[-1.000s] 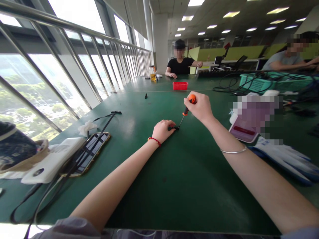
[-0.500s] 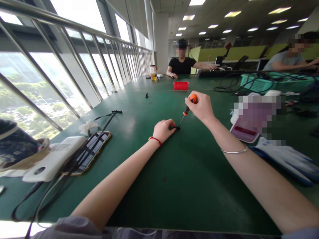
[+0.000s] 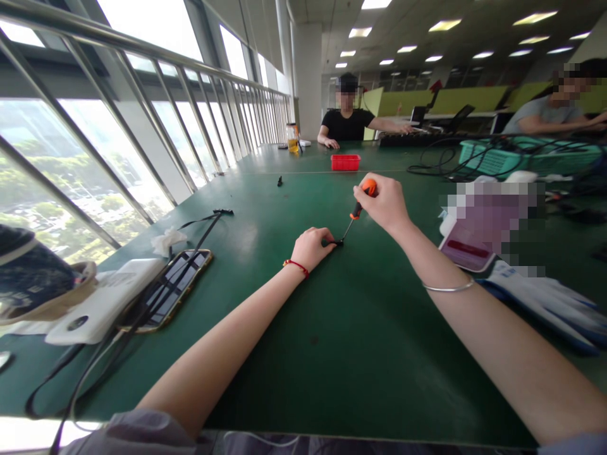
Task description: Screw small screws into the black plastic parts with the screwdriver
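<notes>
At frame centre, the orange-and-black plastic-handled screwdriver point(image 3: 358, 205) has a thin, dull metal shaft. The matt green table mat point(image 3: 341, 328) shows soft glare upper centre. At lower left lie a smooth white plastic power bank point(image 3: 102, 302) and a glossy gold-rimmed phone point(image 3: 173, 285). The polished steel window railing point(image 3: 142, 95) shines, upper left. White-and-blue cloth gloves point(image 3: 545, 303) lie right.
</notes>
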A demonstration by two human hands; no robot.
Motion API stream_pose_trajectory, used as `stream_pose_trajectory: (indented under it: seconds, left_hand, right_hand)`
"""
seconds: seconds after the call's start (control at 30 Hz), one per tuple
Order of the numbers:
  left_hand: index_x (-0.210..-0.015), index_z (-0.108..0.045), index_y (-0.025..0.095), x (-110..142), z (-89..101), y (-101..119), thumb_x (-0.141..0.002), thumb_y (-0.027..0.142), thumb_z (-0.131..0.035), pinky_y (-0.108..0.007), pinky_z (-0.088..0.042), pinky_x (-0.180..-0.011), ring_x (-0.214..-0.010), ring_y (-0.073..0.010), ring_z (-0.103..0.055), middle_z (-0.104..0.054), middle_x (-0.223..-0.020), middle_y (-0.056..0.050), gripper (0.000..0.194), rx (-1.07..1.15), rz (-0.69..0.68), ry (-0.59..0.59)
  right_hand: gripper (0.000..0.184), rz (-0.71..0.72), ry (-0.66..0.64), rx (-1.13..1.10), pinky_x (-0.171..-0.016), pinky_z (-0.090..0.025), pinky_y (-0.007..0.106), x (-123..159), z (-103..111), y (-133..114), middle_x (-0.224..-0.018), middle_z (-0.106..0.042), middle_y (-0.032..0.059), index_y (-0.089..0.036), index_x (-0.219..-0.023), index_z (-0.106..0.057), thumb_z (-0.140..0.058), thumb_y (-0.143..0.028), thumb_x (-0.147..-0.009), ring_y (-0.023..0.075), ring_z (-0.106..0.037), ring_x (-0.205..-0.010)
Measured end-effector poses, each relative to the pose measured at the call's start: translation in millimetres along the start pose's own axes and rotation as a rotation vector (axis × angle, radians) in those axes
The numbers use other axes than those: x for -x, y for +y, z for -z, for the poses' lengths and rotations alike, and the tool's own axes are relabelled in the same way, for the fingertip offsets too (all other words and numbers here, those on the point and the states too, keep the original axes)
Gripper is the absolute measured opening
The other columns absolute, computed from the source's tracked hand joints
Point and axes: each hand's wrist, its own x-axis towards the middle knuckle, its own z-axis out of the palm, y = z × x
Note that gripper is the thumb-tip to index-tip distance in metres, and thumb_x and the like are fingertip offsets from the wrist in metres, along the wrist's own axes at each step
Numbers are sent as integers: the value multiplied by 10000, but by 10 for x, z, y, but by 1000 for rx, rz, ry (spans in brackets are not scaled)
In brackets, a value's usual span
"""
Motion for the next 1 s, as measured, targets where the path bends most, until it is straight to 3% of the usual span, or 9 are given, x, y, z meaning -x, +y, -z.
stream_pose_trajectory:
  seconds: [0.5,1.0]
  left_hand:
    - [-789,-725,214,-17,-12,-3,-763,304,-637,-313,-469,-864,-837,-196,-644,-716,-842,-22,129,-35,41,-10]
    - [-771,-721,208,-18,-13,-7,-761,308,-647,-280,-483,-824,-822,-186,-653,-722,-815,-21,125,-34,37,-10]
  right_hand:
    - [195,2,-5,-36,-569,-336,265,7,-13,2,-576,-487,-9,-215,-585,-439,-515,-330,-724,134,-422,-551]
    - [130,-39,-68,35,-583,-340,269,-4,20,-25,-656,-524,2,-215,-665,-486,-492,-331,-722,146,-462,-598]
